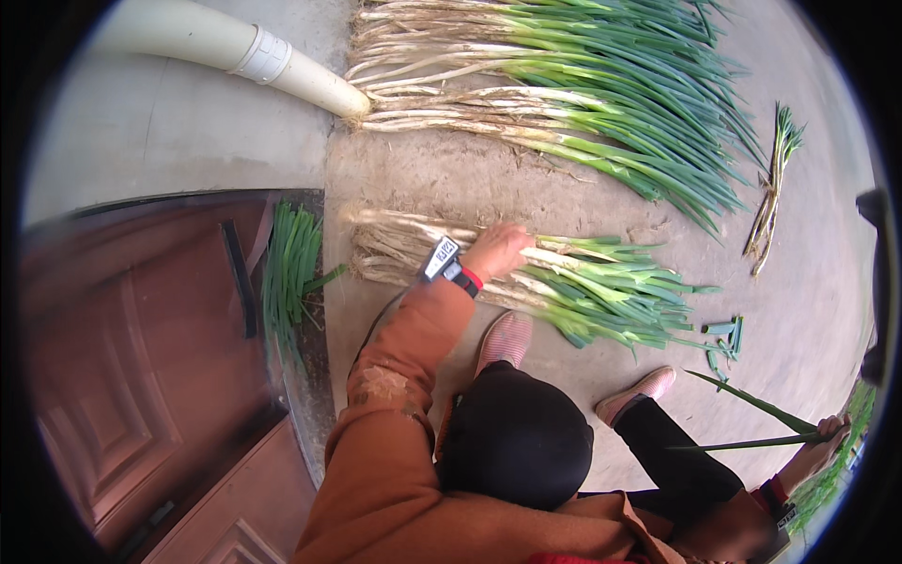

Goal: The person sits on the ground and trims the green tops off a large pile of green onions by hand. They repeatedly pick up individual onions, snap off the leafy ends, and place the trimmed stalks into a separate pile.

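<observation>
My left hand [499, 248] grips a white stalk on top of the near pile of green onions [599, 282], which lies on the concrete floor just beyond my feet. The pile's roots point left and its green leaves point right. Out at the lower right, my right hand [831, 437] is closed around long green onion leaves [768, 407], whose tips point left. Both wrists wear dark and red bands. Beyond the near pile, a larger spread of green onions [564, 99] lies with its roots to the left.
A small bunch of thin onions [775, 183] lies at the right, with cut leaf pieces [726, 338] nearer me. A pale plastic pipe [310, 77] reaches the large spread's roots. Cut green leaves [289, 261] rest beside a brown panelled door [127, 366]. My pink shoes [506, 338] stand near the pile.
</observation>
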`<state>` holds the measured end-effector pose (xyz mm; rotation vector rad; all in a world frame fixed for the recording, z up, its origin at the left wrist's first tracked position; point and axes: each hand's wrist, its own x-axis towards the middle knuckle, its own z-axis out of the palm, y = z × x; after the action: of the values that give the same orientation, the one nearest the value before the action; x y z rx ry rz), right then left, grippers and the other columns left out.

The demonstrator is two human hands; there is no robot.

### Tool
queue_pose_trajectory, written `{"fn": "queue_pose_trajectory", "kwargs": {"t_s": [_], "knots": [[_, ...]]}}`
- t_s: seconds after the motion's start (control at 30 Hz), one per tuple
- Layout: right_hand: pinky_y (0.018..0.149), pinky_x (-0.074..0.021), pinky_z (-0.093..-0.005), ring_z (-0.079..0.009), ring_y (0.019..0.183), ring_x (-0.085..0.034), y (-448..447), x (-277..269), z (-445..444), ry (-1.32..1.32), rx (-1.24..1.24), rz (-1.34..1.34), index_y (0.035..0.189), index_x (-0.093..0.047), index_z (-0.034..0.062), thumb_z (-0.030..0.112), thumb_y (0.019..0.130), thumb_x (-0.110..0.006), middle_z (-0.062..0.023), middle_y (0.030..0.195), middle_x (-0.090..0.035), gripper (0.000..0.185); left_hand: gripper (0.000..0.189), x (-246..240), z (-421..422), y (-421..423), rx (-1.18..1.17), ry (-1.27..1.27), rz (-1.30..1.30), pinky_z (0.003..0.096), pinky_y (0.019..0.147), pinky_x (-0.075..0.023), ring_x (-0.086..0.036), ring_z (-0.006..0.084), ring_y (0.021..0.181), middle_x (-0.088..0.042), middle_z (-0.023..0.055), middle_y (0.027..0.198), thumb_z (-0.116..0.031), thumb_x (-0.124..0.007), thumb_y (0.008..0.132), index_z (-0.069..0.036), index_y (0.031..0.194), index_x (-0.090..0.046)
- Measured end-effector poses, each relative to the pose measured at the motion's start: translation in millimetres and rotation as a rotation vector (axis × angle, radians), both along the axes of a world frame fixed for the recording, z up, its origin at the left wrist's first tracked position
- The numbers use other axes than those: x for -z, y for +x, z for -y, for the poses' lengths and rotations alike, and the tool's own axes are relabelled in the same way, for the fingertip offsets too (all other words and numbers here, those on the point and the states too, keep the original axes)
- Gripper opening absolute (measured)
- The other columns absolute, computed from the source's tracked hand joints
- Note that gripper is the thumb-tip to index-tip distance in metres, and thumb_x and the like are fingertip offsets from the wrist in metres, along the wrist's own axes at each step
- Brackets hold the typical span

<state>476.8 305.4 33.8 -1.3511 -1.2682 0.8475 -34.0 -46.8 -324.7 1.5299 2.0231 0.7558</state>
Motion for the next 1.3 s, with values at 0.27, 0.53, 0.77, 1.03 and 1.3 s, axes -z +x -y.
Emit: {"fn": "queue_pose_trajectory", "kwargs": {"t_s": [0.27, 0.53, 0.77, 1.03, 1.3], "knots": [[0.058, -0.0327, -0.0236, -0.0086, 0.065, -0.034, 29, 14, -17, -0.001, -0.068, -0.010, 0.122, -0.053, -0.0013, 0.029, 0.108, -0.053, 0.0016, 0.075, -0.036, 0.034, 0.024, 20, -42, -56, 0.056, -0.024, 0.237, 0.0469, 0.082, -0.0515, -0.064, 0.0380, 0.092, -0.066, 0.0136, 0.095, -0.019, -0.077, 0.078, -0.008, 0.098, -0.072], [0.054, -0.0311, -0.0232, -0.0073, 0.062, -0.035, 15, 17, -10, 0.007, -0.181, -0.070, 0.116, -0.056, 0.0020, 0.028, 0.109, -0.052, 0.0024, 0.073, -0.040, 0.027, 0.034, 60, -44, -58, 0.023, -0.234, -0.174, 0.0463, 0.093, -0.0464, -0.057, 0.0341, 0.112, -0.061, 0.0107, 0.113, -0.005, -0.072, 0.080, -0.012, 0.113, -0.071], [0.054, -0.0305, -0.0229, -0.0064, 0.061, -0.034, -5, 14, 0, -0.018, -0.190, -0.061, 0.114, -0.056, 0.0027, 0.028, 0.110, -0.050, 0.0023, 0.073, -0.040, 0.026, 0.053, 69, -37, -8, -0.088, -0.052, -0.160, 0.0479, 0.096, -0.0396, -0.055, 0.0330, 0.113, -0.058, 0.0103, 0.116, -0.003, -0.069, 0.081, -0.015, 0.133, -0.061], [0.054, -0.0299, -0.0227, -0.0063, 0.062, -0.034, -4, 16, 1, -0.046, -0.178, -0.045, 0.113, -0.056, 0.0030, 0.029, 0.110, -0.050, 0.0027, 0.074, -0.040, 0.027, 0.041, 80, -14, 2, -0.037, -0.149, -0.005, 0.0436, 0.098, -0.0396, -0.057, 0.0307, 0.111, -0.061, 0.0090, 0.111, -0.002, -0.063, 0.083, -0.017, 0.120, -0.071], [0.054, -0.0298, -0.0226, -0.0060, 0.060, -0.034, -13, 18, 9, -0.035, -0.168, -0.047, 0.112, -0.056, 0.0025, 0.029, 0.110, -0.050, 0.0031, 0.071, -0.037, 0.027, 0.070, 52, -95, -81, -0.262, 0.010, -0.488, 0.0533, 0.112, -0.0345, -0.041, 0.0341, 0.141, -0.045, 0.0109, 0.153, -0.007, -0.067, 0.083, -0.014, 0.149, -0.046]]}}
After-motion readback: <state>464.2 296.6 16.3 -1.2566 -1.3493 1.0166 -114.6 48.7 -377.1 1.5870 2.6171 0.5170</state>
